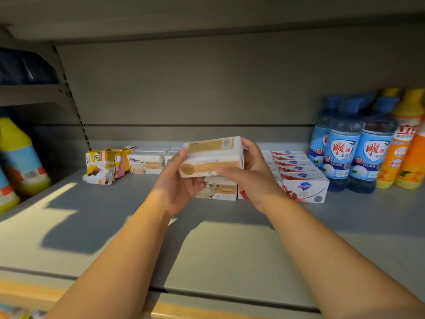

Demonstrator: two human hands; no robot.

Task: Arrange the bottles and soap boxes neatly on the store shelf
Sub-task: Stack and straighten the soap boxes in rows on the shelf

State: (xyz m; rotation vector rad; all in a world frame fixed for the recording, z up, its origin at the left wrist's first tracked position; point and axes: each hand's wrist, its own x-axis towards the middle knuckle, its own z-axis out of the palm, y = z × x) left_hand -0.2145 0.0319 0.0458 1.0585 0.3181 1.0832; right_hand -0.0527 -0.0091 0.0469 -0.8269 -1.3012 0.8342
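Both hands hold a small stack of white and tan soap boxes (212, 155) in the air above the grey shelf (115, 203). My left hand (177, 178) grips the stack's left end from below. My right hand (250, 166) grips its right end, fingers curled over the front. Under the stack, more white soap boxes with a sheep picture (218, 189) lie on the shelf, with others farther back (146, 163). Red and white soap boxes (303, 185) stand in a row to the right. Blue bottles (345, 146) and orange-yellow bottles (404, 139) stand at the far right.
Yellow and pink wrapped soap packs (103, 165) lie crooked at the left of the row. Yellow bottles with blue labels (21, 157) stand on the neighbouring shelf at far left. The shelf's front edge (207, 295) runs below my forearms. Another shelf board hangs overhead.
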